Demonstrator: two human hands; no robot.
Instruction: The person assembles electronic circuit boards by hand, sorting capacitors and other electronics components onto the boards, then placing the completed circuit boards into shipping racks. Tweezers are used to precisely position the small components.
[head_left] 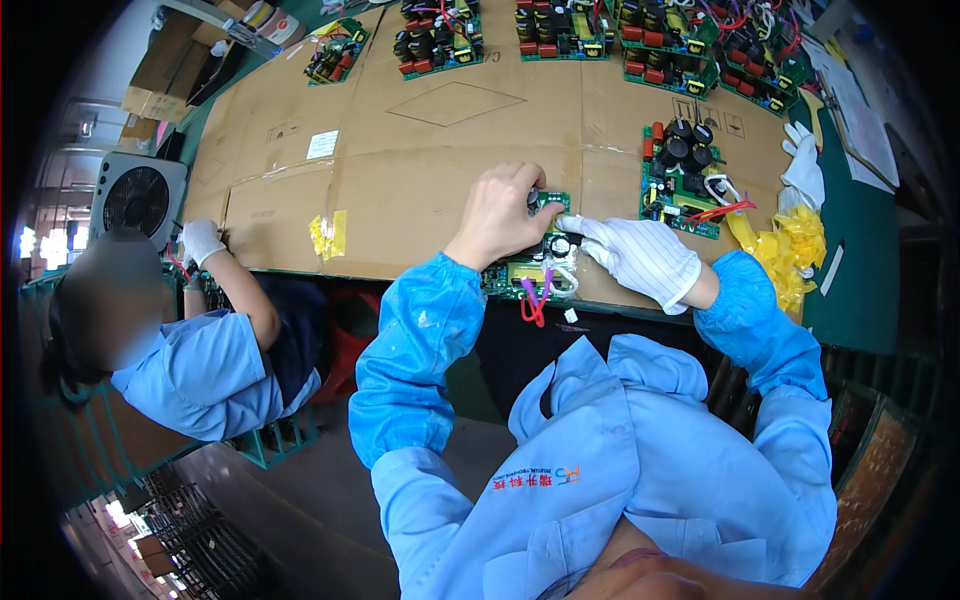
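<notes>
At the near edge of the cardboard-covered table lies a green circuit board (497, 281) with dark round capacitors, a yellow transformer and red, purple and white wires hanging over the edge. My bare left hand (503, 216) reaches over its far end, thumb and fingers closed around a dark round component there. My right hand (640, 258), in a white striped glove, comes from the right. Its fingertips are pressed together at the board's right side; what exactly they pinch is hidden. Blue sleeve covers are on both my forearms.
Several populated boards (560, 30) line the far edge. Another board (684, 180) lies to the right, near yellow tape scraps (785, 255) and a white glove (801, 165). At left, a co-worker's gloved hand (201, 241) works beside a fan (138, 196).
</notes>
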